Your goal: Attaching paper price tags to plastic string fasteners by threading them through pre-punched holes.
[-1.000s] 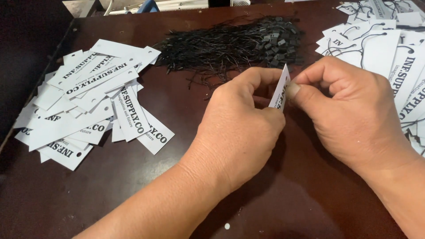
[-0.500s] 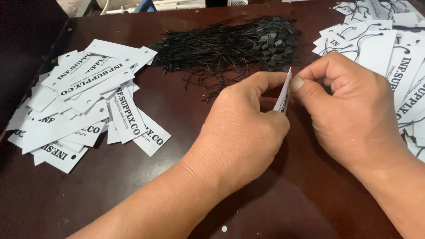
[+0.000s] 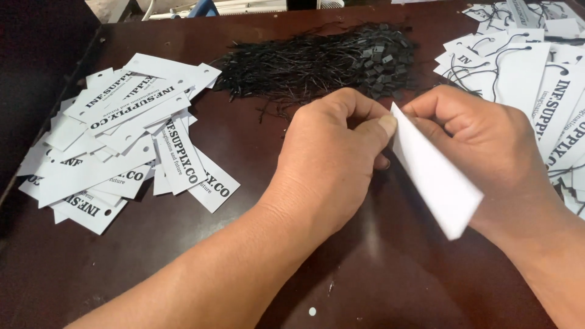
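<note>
Low in the frame, both forearms came up from the bottom edge onto a dark brown table [image 3: 183,256]. At centre, the left hand [image 3: 329,164] was curled, thumb and forefinger pressed together at the upper corner of a white tag [image 3: 436,176]; whether a string lay between those fingertips could not be told. The right hand [image 3: 481,143], centre right, pinched the same tag near that corner, its blank face tilted toward the camera and its long edge running down to the lower right.

The step in hand looked like stringing: a cord being fed through the tag's hole. The next move would likely call for a steady pinch on the tag and a fine pull of the cord through that corner.

Left of centre lay a loose heap of unstrung tags [image 3: 122,146], well apart from the hands. Beyond the hands, at upper centre, sat a bundle of black strings [image 3: 317,61]. At upper right lay tags with strings [image 3: 530,67] already attached.
</note>
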